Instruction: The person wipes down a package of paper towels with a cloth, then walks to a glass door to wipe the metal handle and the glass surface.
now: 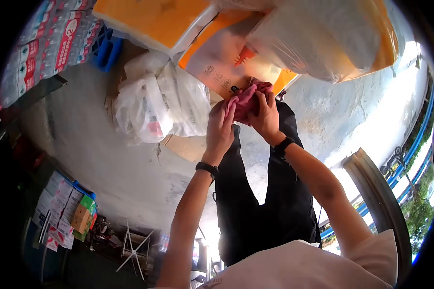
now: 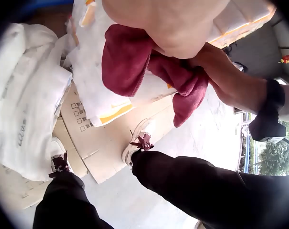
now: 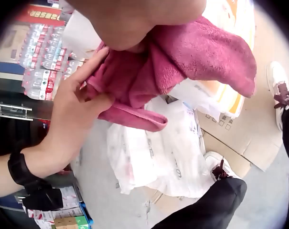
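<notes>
A dark pink terry towel (image 1: 246,102) is bunched between both hands, above the person's knees. My left hand (image 1: 220,127) pinches its left side, with thumb and fingers on the fabric, as the right wrist view shows from the side. The right hand (image 1: 266,115) grips the other side, fingers curled over the folds. In the left wrist view, loose ends of the towel (image 2: 126,62) hang below the hands. A wide flap (image 3: 206,55) droops to the right in the right wrist view. Beyond the towel lies an orange and white plastic-wrapped pack (image 1: 222,72).
White plastic bags (image 1: 147,103) lie on flattened cardboard (image 2: 94,148) left of the feet. Larger wrapped packs (image 1: 323,43) stand ahead. Shrink-wrapped water bottles (image 1: 58,43) and a blue crate (image 1: 106,48) are at the far left. Stacked boxes (image 1: 62,207) sit at the lower left.
</notes>
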A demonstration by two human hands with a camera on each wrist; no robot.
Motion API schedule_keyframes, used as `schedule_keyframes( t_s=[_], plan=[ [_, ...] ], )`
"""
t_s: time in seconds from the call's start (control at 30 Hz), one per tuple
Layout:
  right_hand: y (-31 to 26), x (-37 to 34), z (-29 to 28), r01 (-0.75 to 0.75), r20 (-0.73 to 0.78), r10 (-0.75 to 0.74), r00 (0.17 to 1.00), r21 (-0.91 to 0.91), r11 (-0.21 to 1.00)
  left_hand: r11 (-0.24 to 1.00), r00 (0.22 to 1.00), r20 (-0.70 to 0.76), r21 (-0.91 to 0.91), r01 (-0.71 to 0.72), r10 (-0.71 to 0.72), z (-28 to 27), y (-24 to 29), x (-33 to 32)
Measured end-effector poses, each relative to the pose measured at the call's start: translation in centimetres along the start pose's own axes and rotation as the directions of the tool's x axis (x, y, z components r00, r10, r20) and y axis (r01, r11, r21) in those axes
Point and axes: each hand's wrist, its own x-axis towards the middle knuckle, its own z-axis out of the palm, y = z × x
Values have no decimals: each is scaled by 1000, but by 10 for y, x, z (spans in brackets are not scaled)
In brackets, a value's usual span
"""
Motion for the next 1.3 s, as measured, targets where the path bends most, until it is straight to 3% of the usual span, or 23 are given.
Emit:
schedule_keyframes(
  t_s=[0.03, 0.07, 0.1, 0.13, 0.2, 0.27, 0.3, 0.33, 0.37, 0.4, 0.43, 0.5, 0.57, 0.63, 0.7, 0.73, 0.8, 0.97, 1.07, 1.13, 1.2, 1.3],
  plan=[
    [-7, 3, -2, 12, 30, -12, 999, -9, 1000, 987, 987, -19, 26, 157, -157, -3, -3, -7],
    [-13, 8, -3, 127, 62, -131, 989, 70, 989, 950, 951, -33, 47, 310, -308, -5, -3, -16],
    [-20, 13, -5, 233, 82, -248, 965, 155, 960, 941, 941, -84, 58, 333, -328, -11, -7, -12],
    [-36, 19, -10, 239, 105, -256, 961, 153, 959, 933, 930, -140, 72, 353, -341, -21, -12, 2],
    [-76, 44, -19, 304, -22, -305, 952, 181, 935, 928, 891, -291, 27, 372, -348, -38, -20, 32],
    [-97, 78, -17, 431, -220, -392, 893, 172, 886, 924, 855, -390, 25, 381, -342, -53, -20, 69],
    [-98, 96, -13, 434, -206, -398, 894, 175, 884, 947, 890, -386, 104, 304, -243, -52, -26, 86],
    [-97, 114, -9, 517, -230, -510, 829, -34, 855, 943, 885, -389, 103, 317, -256, -45, -34, 96],
    [-93, 130, -5, 573, -228, -619, 752, -241, 784, 958, 929, -325, 157, 239, -178, -37, -42, 105],
    [-80, 143, 3, 580, -217, -623, 751, -233, 781, 966, 962, -256, 207, 155, -100, -29, -52, 115],
    [-61, 154, 15, 560, -147, -629, 764, -334, 758, 947, 960, -259, 267, 179, -109, -6, -72, 114],
    [-46, 160, 22, 508, -39, -599, 800, -487, 710, 950, 957, -252, 233, 207, -146, 6, -74, 116],
    [-38, 155, 16, 514, -57, -592, 804, -433, 740, 952, 952, -238, 193, 239, -191, 14, -71, 116],
    [-31, 136, 9, 519, -68, -580, 812, -372, 770, 963, 982, -93, 201, 180, -164, 14, -59, 109],
    [-22, 119, -3, 420, -5, -456, 890, -379, 824, 964, 986, -84, 215, 158, -143, 16, -46, 108],
    [-19, 110, -10, 427, -5, -463, 887, -378, 822, 963, 990, -77, 232, 134, -119, 18, -40, 105],
    [-12, 92, -27, 201, 245, -118, 962, -347, 916, 967, 994, -23, 231, 110, -107, 33, -14, 93],
    [29, 44, -58, 57, 346, 101, 933, -418, 907, 989, 984, 142, 124, 87, -104, 64, 30, 67],
    [56, 21, -69, 119, 360, 62, 931, -460, 880, 988, 985, 140, 134, 80, -99, 90, 51, 51],
    [60, 20, -68, 114, 384, 94, 919, -485, 867, 981, 985, 69, 121, 151, -160, 99, 60, 46],
    [69, 18, -63, 129, 315, -1, 949, -386, 914, 978, 984, 17, 118, 172, -175, 104, 59, 45],
    [67, 13, -56, 63, 274, 42, 961, -361, 930, 988, 993, -60, 110, 108, -102, 107, 50, 46]
  ],
)
